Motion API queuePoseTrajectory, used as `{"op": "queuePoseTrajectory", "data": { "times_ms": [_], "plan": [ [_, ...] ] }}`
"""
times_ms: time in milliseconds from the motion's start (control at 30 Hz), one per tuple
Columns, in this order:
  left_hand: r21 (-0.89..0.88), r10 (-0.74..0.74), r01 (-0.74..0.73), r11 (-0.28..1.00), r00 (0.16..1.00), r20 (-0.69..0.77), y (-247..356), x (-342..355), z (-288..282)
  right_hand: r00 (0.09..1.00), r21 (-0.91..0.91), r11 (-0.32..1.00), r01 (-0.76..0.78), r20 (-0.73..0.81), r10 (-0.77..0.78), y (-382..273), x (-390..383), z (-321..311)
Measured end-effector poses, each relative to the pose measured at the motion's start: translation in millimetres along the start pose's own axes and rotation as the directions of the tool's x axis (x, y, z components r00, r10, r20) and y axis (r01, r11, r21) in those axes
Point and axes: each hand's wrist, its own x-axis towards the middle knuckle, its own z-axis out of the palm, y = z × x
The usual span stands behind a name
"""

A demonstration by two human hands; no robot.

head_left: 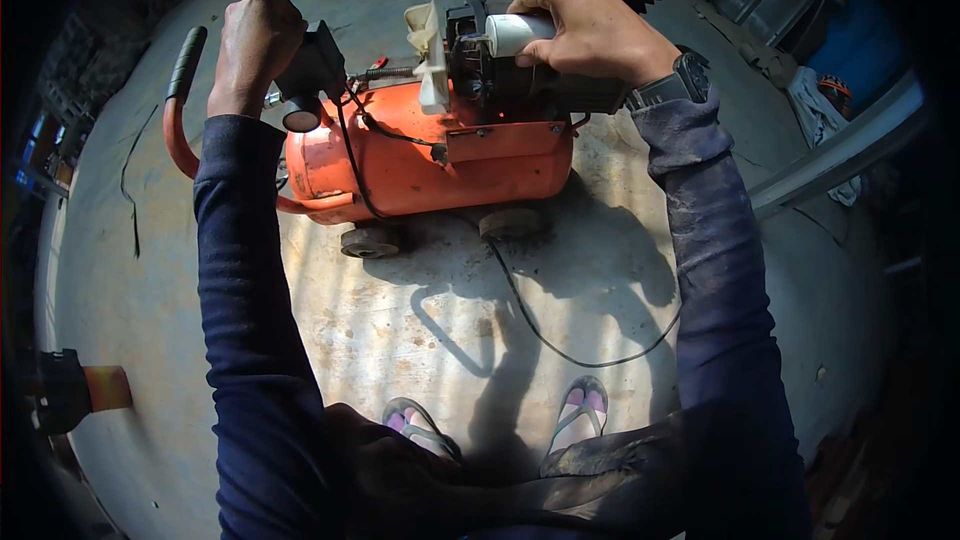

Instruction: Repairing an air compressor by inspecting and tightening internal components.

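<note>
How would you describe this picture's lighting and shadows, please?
Head view: bright light patches the floor in front of the orange tank, with dark shadows there; head view: the fisheye rim fades to black, leaving things there hard to make out.

Strong, pale light falls in streaks on the floor [345, 340] below the right hand's [590, 25] grip, while the surroundings stay dim. It seems to come from high up, beyond and left of the grip, because the bent handle [180, 100] throws its shadow toward the feet [575, 410]. A broad, dark shadow spreads just below the gripped white cylinder [515, 34], which looks bright. Glare whitens the red tank's [420, 150] near-left end. The dark sleeves [250, 290] lose detail lower down. Far out on every side, the picture curves, softens and sinks into black corners.
</note>
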Motion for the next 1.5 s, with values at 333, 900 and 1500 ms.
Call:
{"op": "queuePoseTrajectory", "data": {
  "times_ms": [333, 900, 1500],
  "plan": [
    [0.017, 0.033, -0.033, 0.999, 0.999, -0.014, -2.1, -1.0, 2.0, 0.956, -0.275, 0.956, 0.102, -0.24, -0.171, -10.2, -20.5, 23.1],
    [-0.004, 0.032, -0.032, 0.999, 0.998, -0.049, -1.7, -1.5, 3.7, 0.989, -0.116, 0.991, -0.064, 0.125, 0.078, -16.9, 5.0, -15.8],
    [0.102, 0.078, -0.075, 0.992, 0.997, -0.021, -1.8, -8.4, 10.5, 0.938, -0.335, 0.942, -0.005, -0.327, -0.111, -22.0, -28.4, 31.8]
  ]
}}
